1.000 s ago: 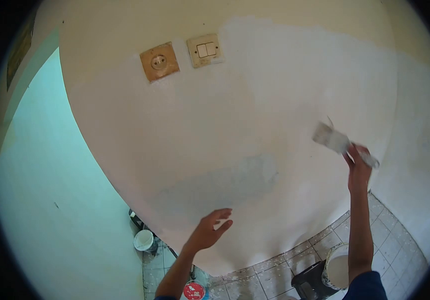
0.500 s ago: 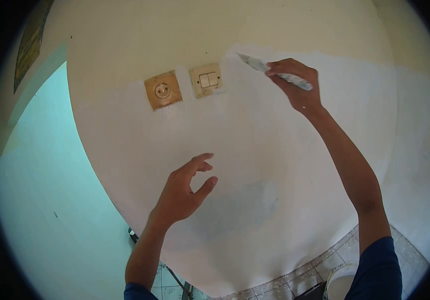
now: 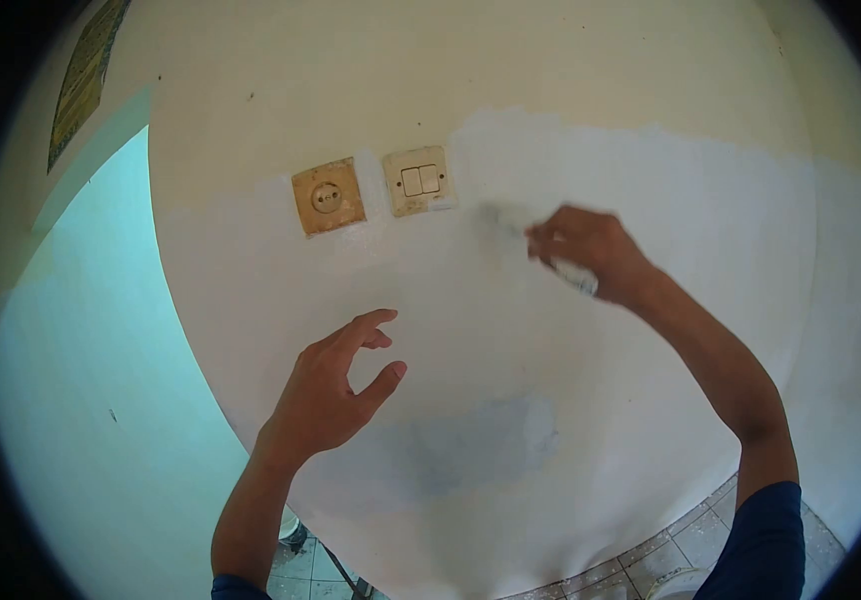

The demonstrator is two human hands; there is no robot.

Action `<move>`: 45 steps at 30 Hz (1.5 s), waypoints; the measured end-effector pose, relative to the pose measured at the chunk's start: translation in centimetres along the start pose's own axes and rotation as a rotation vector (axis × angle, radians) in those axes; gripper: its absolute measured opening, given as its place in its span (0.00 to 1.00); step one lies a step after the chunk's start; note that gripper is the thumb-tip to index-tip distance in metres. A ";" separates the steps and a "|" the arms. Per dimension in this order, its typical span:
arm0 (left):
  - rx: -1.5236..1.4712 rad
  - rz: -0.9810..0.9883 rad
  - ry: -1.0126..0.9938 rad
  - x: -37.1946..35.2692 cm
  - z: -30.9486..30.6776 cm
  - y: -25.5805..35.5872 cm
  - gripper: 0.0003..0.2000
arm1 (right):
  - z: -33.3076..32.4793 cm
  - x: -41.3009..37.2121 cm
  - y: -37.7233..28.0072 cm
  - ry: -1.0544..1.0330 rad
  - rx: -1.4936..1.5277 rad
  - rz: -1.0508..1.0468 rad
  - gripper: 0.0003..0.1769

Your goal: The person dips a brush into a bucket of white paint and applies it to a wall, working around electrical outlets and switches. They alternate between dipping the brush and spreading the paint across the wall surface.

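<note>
My right hand [image 3: 591, 250] is closed around the paint-smeared handle of a paintbrush [image 3: 576, 278]. Its bristle end is blurred and lies against or just off the white-painted wall [image 3: 511, 330], to the right of the light switch [image 3: 419, 181]. My left hand [image 3: 331, 385] hovers in front of the wall below the socket, fingers apart and nothing in it. A brown-stained wall socket [image 3: 328, 197] sits left of the switch. Above both, the wall keeps a cream colour [image 3: 591, 60] with an uneven edge against the white.
A greyish patch [image 3: 471, 445] marks the lower wall. On the left is an arched opening with a pale green wall [image 3: 81, 370] beyond. A white bucket [image 3: 679, 582] stands on the tiled floor [image 3: 676, 545] at lower right. A framed picture [image 3: 86, 85] hangs at upper left.
My right hand has swept the paintbrush down from the cream edge to beside the switch. My left hand has shifted slightly left in view, still open.
</note>
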State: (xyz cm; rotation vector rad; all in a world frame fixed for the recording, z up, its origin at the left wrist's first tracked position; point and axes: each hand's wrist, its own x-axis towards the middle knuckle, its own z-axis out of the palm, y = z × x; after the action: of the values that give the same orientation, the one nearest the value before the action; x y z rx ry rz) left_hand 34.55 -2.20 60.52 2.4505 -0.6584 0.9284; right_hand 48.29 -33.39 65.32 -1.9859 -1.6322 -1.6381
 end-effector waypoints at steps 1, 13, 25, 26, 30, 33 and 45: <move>-0.007 -0.005 -0.006 0.2 0.1 0.2 0.22 | -0.6 1.3 0.9 0.115 -0.050 -0.035 0.15; 0.047 0.000 -0.049 -0.6 0.8 -0.2 0.22 | 4.0 -4.7 -5.1 -0.319 0.010 -0.120 0.09; 0.039 0.025 -0.064 -0.8 1.5 -0.3 0.22 | 4.3 -3.7 -2.9 -0.222 -0.084 -0.136 0.09; 0.043 0.000 -0.076 -1.1 1.2 -0.5 0.22 | 3.8 -4.1 -3.1 -0.230 -0.012 -0.095 0.11; 0.013 -0.049 -0.082 -0.7 0.2 -0.2 0.22 | -0.3 -0.5 -1.4 -0.063 -0.010 -0.076 0.16; 0.043 -0.002 -0.056 -0.7 0.5 -0.1 0.22 | -2.3 5.3 1.8 0.164 -0.150 -0.103 0.16; 0.139 -0.001 -0.077 -2.6 -0.4 -0.9 0.22 | -1.0 1.1 -1.1 -0.205 0.030 -0.090 0.11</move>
State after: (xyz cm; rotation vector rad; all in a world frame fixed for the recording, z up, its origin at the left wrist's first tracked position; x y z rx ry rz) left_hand 33.15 -0.57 58.82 2.6197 -0.6388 0.9113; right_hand 46.59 -32.83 66.02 -2.1581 -1.8283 -1.4694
